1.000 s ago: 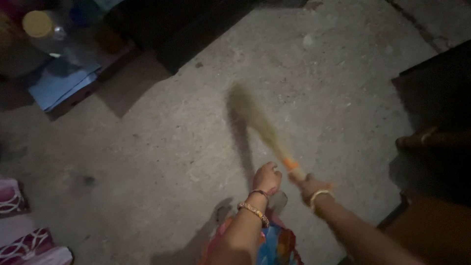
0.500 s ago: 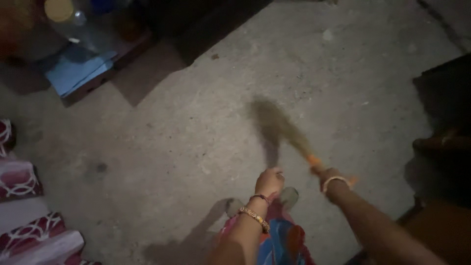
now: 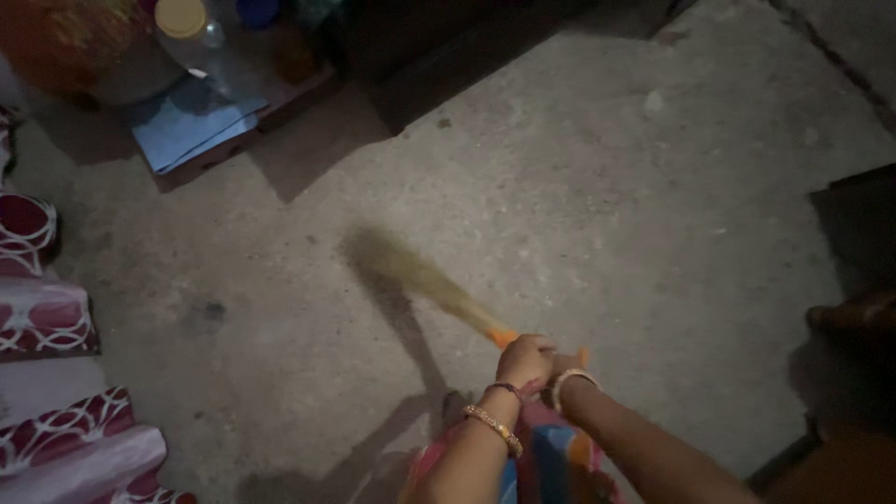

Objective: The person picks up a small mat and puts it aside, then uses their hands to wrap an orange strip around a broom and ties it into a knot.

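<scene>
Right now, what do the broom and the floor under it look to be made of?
The broom looks like a bundle of dry grass or straw: pale tan, blurred by motion, with an orange, probably plastic, grip by the right hand. The floor looks like bare concrete: grey, matt, speckled and rough, with a crack near the top right.

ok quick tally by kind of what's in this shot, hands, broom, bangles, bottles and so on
hands: 2, left hand and right hand
broom: 1, blurred
wrist bangles: 3, two on the left wrist, one on the right
clear bottles with lids: 2
blue sheet: 1
total: 9
</scene>
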